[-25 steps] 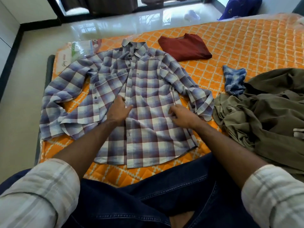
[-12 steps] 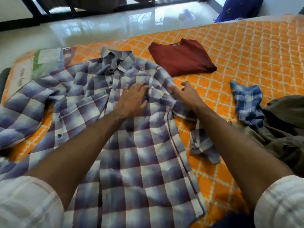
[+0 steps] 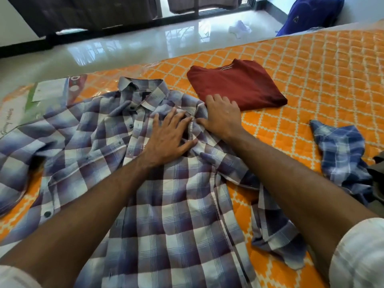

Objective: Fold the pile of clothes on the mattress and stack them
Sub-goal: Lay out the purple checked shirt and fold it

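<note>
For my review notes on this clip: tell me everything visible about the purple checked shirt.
The checked shirt is long-sleeved, woven-looking, in purple, blue and white squares, with a collar and dark buttons. It lies spread front-up and creased on the orange mattress, sleeves out to both sides, beside a folded red shirt. The left hand presses flat on its chest; the right hand rests at its shoulder, fabric bunched between them.

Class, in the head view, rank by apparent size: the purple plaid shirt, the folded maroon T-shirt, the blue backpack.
1. Purple plaid shirt
2. Folded maroon T-shirt
3. Blue backpack, though it lies farthest away and partly cropped, so unsure.
</note>
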